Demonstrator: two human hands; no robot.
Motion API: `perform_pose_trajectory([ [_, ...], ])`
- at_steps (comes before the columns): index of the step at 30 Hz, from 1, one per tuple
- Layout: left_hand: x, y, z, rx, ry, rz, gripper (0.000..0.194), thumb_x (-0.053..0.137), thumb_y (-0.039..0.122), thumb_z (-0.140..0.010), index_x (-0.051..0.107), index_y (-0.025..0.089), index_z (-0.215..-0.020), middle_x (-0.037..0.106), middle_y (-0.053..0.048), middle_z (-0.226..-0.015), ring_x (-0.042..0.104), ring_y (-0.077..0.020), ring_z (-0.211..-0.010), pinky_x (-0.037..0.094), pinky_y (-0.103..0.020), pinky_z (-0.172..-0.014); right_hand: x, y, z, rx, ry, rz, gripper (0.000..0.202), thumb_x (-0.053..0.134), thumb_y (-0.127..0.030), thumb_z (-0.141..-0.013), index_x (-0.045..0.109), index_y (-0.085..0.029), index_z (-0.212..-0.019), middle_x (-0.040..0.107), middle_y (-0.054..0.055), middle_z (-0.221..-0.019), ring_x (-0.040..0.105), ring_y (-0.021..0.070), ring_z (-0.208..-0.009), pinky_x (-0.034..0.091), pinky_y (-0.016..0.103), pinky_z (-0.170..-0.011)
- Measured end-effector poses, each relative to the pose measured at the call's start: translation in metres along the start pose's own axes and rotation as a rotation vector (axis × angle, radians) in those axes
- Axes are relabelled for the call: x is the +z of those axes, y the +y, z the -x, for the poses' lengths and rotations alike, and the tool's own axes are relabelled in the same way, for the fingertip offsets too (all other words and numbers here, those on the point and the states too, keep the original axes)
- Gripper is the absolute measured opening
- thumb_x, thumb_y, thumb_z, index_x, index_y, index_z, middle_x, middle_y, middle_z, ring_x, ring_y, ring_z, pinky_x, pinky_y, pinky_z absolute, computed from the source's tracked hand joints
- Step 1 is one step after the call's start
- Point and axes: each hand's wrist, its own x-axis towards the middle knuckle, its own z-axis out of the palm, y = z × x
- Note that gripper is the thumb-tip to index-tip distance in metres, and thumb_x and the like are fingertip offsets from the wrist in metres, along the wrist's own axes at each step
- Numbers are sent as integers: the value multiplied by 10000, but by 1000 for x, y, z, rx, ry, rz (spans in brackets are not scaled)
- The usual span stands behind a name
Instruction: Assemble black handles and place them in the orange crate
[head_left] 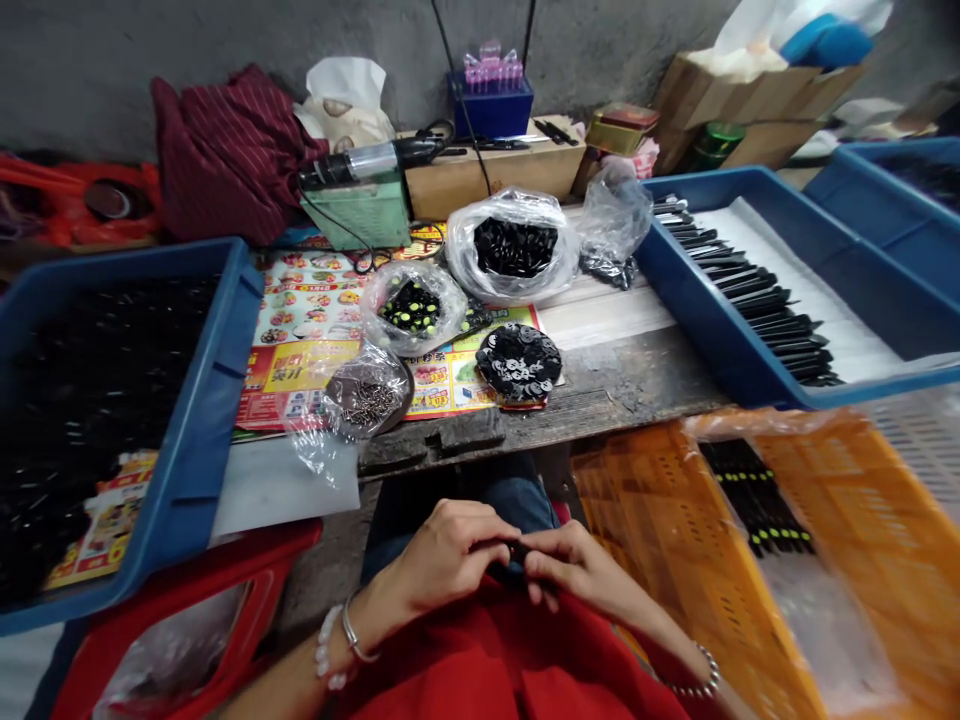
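Over my lap, my left hand (456, 548) and my right hand (576, 568) meet with fingertips pinched on a small dark part (517, 550). Fingers hide most of that part, so its exact kind does not show. Just beyond, at the bench edge, sits a pile of round black discs (519, 364). To its left lies a plastic-lined dish of small metal screws or pins (367, 398). Behind are a bag of black pieces with yellow-green dots (412, 308) and a larger clear bag of shiny black pieces (515, 247).
A blue tray (196, 400) of black parts stands left, above a red stool (247, 600). At right, another blue tray (720, 325) holds rows of long black pieces. Below it is an orange crate (675, 540). An electric screwdriver (367, 162) lies on a green box (360, 212).
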Motion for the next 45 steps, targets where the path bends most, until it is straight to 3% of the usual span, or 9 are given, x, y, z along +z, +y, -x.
perform_pose_trajectory([
  [6,-1,-4,0,-30,-50,94,200,622,99,-809,746,134,-962,748,-69,-839,671,-158,-739,468,-201,-700,5,4,-2,35,12,-57,497,587,-588,-832,655,-99,-787,647,48,-596,519,96,-422,365,184,-431],
  [13,5,-5,4,-210,96,87,111,681,159,-778,744,176,-868,751,-10,-817,669,-150,-739,459,-199,-708,0,3,-2,8,31,-112,478,627,-551,-822,718,-90,-912,682,68,-691,575,112,-505,466,214,-513],
  [17,10,-4,6,-154,115,83,92,670,110,-768,738,165,-797,737,-10,-752,657,-140,-692,443,-194,-663,1,0,-5,-43,61,-87,432,637,-518,-823,735,-100,-873,692,73,-734,582,123,-557,486,230,-557],
  [22,16,-2,6,-118,180,78,99,661,89,-763,731,156,-782,737,-21,-740,660,-143,-680,447,-194,-654,3,1,-8,-16,129,-61,440,619,-523,-818,711,-101,-735,622,32,-575,489,97,-469,404,203,-468],
  [27,24,-2,6,-92,215,73,102,648,76,-761,723,144,-751,732,-33,-717,659,-144,-657,451,-196,-636,10,6,-10,44,198,-196,454,657,-548,-729,656,-113,-600,520,-7,-447,396,81,-388,316,194,-390],
  [30,23,-1,6,-52,214,62,110,636,73,-764,713,143,-728,723,-30,-693,650,-140,-633,444,-198,-618,12,7,-9,77,167,-297,440,679,-538,-706,651,-111,-604,523,-9,-451,392,76,-385,299,189,-391],
  [36,16,-6,6,11,231,40,100,631,107,-779,714,138,-733,716,-36,-666,640,-139,-600,439,-205,-597,3,6,-5,34,34,-244,455,675,-543,-776,690,-89,-800,637,40,-613,538,106,-490,424,209,-512],
  [42,13,-11,4,148,135,55,113,626,136,-785,711,125,-712,704,-46,-621,616,-137,-534,428,-205,-535,4,4,-1,49,-17,-176,545,631,-632,-773,652,-93,-689,553,10,-504,421,73,-383,313,184,-394],
  [45,14,-10,3,202,296,7,133,595,109,-798,708,107,-728,694,-60,-615,608,-137,-536,428,-212,-543,10,4,-1,19,61,-194,540,616,-641,-780,639,-107,-703,540,1,-495,406,72,-383,307,187,-398],
])
